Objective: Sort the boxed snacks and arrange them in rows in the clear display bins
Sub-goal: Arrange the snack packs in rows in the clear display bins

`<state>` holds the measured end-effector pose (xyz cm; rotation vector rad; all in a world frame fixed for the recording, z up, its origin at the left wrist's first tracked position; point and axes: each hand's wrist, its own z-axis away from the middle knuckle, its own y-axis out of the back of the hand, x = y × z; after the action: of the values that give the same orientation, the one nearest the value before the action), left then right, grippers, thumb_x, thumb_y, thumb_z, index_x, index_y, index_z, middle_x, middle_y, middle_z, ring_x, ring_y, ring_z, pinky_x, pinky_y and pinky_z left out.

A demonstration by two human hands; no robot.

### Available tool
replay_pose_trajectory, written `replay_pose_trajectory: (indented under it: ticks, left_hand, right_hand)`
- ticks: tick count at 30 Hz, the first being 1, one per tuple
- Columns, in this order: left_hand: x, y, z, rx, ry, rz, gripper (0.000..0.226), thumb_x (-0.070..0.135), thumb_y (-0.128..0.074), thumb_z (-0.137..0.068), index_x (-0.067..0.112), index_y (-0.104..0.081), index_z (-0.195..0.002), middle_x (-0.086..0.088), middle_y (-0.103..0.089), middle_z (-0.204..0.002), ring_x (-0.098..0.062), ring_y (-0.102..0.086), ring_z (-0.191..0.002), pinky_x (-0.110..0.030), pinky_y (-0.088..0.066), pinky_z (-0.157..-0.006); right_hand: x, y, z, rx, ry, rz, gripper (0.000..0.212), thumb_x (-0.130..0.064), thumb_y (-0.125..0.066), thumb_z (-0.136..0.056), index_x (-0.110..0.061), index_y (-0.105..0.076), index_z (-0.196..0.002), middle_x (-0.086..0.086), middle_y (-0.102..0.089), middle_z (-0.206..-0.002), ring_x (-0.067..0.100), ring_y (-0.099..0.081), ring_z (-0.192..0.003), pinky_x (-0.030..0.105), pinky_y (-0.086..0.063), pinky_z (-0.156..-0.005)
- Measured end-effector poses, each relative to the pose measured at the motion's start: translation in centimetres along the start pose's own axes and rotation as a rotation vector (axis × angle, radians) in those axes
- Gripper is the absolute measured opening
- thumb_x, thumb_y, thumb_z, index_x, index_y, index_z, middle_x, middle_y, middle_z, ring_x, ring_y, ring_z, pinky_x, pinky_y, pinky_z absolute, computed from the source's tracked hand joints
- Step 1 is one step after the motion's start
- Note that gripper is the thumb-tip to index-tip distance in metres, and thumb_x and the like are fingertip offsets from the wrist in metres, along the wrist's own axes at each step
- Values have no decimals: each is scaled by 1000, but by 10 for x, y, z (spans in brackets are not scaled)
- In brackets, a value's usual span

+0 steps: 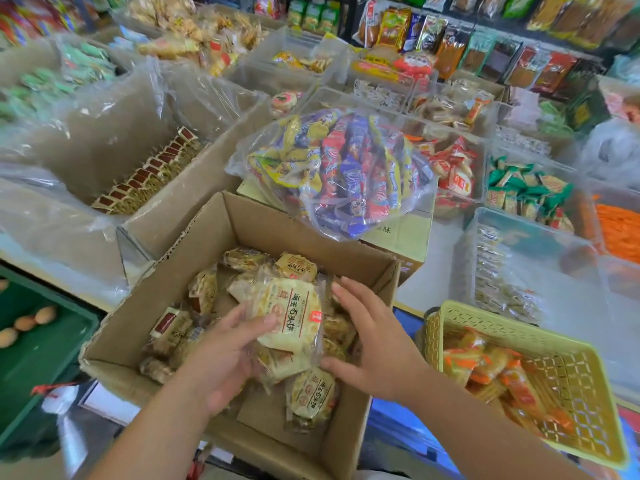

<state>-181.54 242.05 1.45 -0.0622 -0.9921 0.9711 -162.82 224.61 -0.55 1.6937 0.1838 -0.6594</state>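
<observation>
**Packet in hand, bin waiting**

The left thumb is pressed onto the printed face of a pale round-cake packet, and the other fingers curl underneath it, out of sight. So the left hand has a grip on that one. The right hand holds nothing: its fingers are straight and slightly spread along the packet's right edge, thumb low near the packets below. Whether the fingertips actually touch the wrapper cannot be told.

The packet sits just above a loose heap of the same snacks inside the open cardboard box. Up to the left, a plastic-lined bin already carries a tidy row of red-labelled packets standing on edge.

This looks like the gathering step, and the wrappers look slippery. The sensible play is for the right hand to close in on the far edge so the packet is squared between both palms. Stacking a few with faces all one way should help the row go in straight. It should be lifted clear of the box wall before swinging left.

Further out, a bulging bag of mixed bars sits just behind the box, and a yellow basket lies to the right. Both are out of the likely path.
</observation>
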Motion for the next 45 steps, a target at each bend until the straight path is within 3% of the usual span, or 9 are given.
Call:
replay_pose_trajectory:
  ticks: [7, 10, 14, 18, 21, 25, 33, 39, 45]
  left_hand:
    - [-40, -83, 7, -59, -40, -7, 107, 31, -100, -59, 29, -46, -151, -10, -68, -136, -41, -62, -125, -64, -46, -105]
    - [-56, -126, 5, -90, -15, 56, 103, 27, -100, -55, 18, -53, -147, -17, -70, -131, -40, -69, -109, -49, -60, -75]
    - [-82, -188, -6, -219, -47, 213, 66, 29, -96, -66, 8, -73, -125, -18, -75, -115, -30, -76, -93, -36, -62, -68]
    - [-107, -232, -21, -313, 72, 358, 71, 61, -54, -99, 12, -50, -151, -19, -45, -157, -38, -50, -140, -54, -42, -113]
    - [-125, -270, -38, -260, 114, 359, 72, 61, -38, -106, 11, -35, -158, -15, -30, -165, -36, -36, -149, -51, -26, -120]
    - [-129, -310, -65, -192, 80, 195, 59, 53, -71, -91, 16, -66, -137, -16, -59, -146, -34, -60, -132, -49, -55, -101]
    - [-125, -375, -118, -59, 110, 74, 43, 34, -57, -100, 12, -66, -135, -21, -68, -133, -40, -69, -116, -51, -62, -77]
    - [-130, -401, -162, 30, 139, 2, 45, 32, -42, -106, 8, -58, -141, -27, -69, -127, -39, -75, -84, -40, -57, -45]
    - [-140, -395, -189, 102, 158, 2, 46, 34, -43, -106, 11, -55, -144, -25, -67, -131, -45, -66, -106, -39, -55, -43]
  right_hand:
    - [33, 70, 33, 46, 419, 207, 80, -34, -71, -81, -38, -34, -152, 5, -22, -165, 29, -27, -150, 51, -42, -109]
    - [54, 95, 58, 30, 415, 185, 61, -33, -63, -87, -33, -48, -146, 7, -36, -153, 30, -37, -141, 41, -39, -111]
    - [95, 124, 94, 45, 364, 98, 58, -30, -65, -86, -33, -49, -142, 9, -39, -147, 32, -41, -137, 39, -40, -107]
    - [132, 144, 127, 20, 288, 20, 58, -42, -59, -90, -41, -40, -145, 3, -35, -148, 30, -40, -140, 46, -47, -106]
    - [161, 162, 147, 37, 254, -49, 61, -40, -61, -86, -42, -43, -144, 1, -38, -144, 24, -41, -136, 39, -46, -104]
    - [198, 184, 161, 97, 195, -55, 58, -43, -59, -85, -42, -47, -142, 1, -43, -140, 20, -47, -125, 29, -44, -93]
    - [269, 200, 176, 209, 28, -234, 59, -35, -60, -88, -49, -43, -142, -4, -41, -142, 17, -53, -121, 37, -56, -87]
    - [338, 211, 185, 308, -204, -423, 48, -40, -56, -92, -49, -49, -138, -17, -42, -133, 5, -55, -115, 16, -48, -83]
    - [416, 224, 156, 315, -498, -320, 43, -55, -56, -90, -37, -61, -128, -9, -51, -109, 3, -64, -90, 19, -52, -79]
